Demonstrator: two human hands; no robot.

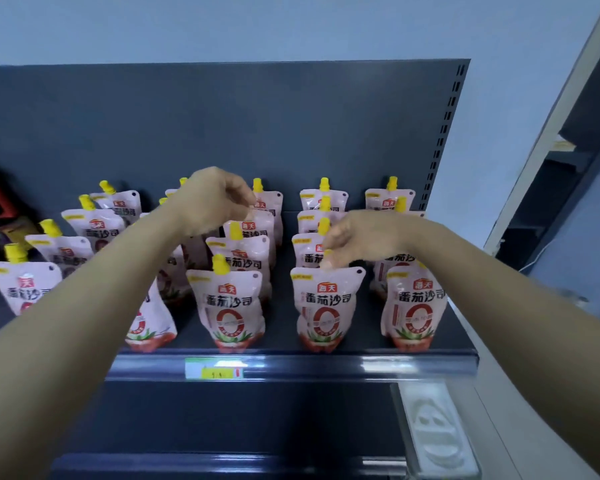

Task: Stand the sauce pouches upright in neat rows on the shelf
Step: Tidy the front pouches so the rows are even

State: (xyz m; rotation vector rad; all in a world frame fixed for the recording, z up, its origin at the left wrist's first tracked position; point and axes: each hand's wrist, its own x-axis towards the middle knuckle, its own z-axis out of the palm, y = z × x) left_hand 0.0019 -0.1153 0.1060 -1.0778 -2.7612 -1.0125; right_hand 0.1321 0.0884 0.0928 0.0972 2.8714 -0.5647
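The sauce pouches stand upright in rows on the dark shelf, long axes vertical, yellow caps up, labels facing the person. The right hand fingers pinch the cap of the front pouch just below them. The left hand fingers curl at a rear pouch top, grip unclear. Grey back panel behind, pale wall above
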